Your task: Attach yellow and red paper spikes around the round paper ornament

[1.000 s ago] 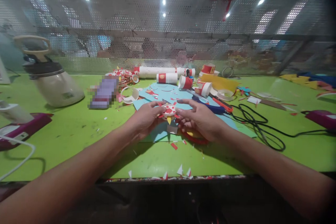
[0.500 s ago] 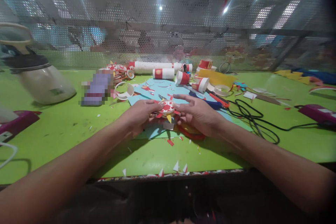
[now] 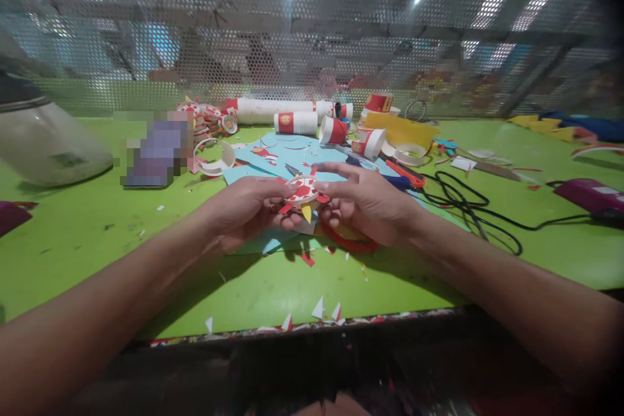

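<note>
Between my two hands is a small paper turtle, a round white shell with red patches, red flaps at its sides and a yellow point facing me. My left hand grips its left edge, thumb on top and fingers curled beneath. On the opposite edge my right hand pinches it with the thumb, its index finger stretched out behind. The turtle is held above light blue paper sheets. Below my right hand lie the orange-red handles of what look like scissors, partly hidden by the hand.
Paper cups in red and white lie behind the sheets, near a pile of similar turtles. A tape roll stands at left, beside a pale jug. A black cable coils at right. Paper scraps litter the front edge.
The camera view has shifted, so the table's things sit a little higher and further left. Both hands keep hold of the turtle, and the fingers have moved only slightly.
</note>
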A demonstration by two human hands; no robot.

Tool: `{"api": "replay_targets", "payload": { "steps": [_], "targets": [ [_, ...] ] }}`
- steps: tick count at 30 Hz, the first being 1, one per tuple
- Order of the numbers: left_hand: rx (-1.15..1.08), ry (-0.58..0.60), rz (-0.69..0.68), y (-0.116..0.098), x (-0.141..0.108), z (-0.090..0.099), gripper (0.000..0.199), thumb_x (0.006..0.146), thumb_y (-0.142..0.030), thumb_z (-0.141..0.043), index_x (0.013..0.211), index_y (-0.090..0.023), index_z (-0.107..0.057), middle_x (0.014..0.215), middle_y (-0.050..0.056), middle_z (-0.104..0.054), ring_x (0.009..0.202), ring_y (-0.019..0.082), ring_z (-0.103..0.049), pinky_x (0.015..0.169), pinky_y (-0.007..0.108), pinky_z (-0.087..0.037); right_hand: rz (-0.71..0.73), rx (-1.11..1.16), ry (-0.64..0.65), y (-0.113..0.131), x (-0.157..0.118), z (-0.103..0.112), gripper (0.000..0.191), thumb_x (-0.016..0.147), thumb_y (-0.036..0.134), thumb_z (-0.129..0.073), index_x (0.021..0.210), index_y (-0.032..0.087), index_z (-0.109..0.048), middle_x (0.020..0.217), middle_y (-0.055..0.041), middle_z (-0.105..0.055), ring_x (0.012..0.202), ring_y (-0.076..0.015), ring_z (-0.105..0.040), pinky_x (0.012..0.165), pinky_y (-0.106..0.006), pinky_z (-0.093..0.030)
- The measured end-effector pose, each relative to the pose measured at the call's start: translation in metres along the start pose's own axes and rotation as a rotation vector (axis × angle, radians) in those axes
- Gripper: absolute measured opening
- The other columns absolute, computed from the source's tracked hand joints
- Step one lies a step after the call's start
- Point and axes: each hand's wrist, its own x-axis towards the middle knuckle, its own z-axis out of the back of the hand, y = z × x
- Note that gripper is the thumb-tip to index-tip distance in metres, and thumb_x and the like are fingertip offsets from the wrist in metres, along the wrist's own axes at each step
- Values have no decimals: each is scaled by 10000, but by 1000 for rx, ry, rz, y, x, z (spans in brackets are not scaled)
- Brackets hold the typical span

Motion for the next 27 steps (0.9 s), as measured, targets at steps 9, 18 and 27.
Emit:
{"api": "replay_targets", "payload": {
  "steps": [9, 18, 27],
  "targets": [
    [-111, 65, 66, -2, -2, -1, 135, 814, -56, -494, 804, -77, -627, 700, 81, -630, 502, 119, -603, 421, 181, -496, 2, 6, 11, 1, -3, -1, 378, 811, 179, -642, 1142, 136, -467, 637, -16, -617, 478, -90, -545, 429, -182, -468],
    [-134, 124, 104, -1, -1, 3, 200, 790, -27, -486, 905, -90, -636, 679, 64, -613, 513, 105, -582, 449, 176, -502, 68, 6, 27, 5, -7, -3, 104, 901, 177, -490, 990, 129, -513, 642, -35, -619, 511, -117, -588, 477, -231, -519],
    [-68, -7, -126, 0, -3, -5, 218, 763, -68, -597, 965, -133, -650, 807, 65, -661, 553, 100, -591, 439, 173, -486, 86, -14, 23, 7, -13, -1, 502, 758, 120, -657, 1208, 127, -433, 683, -33, -636, 546, -138, -598, 502, -263, -516]
  ]
}}
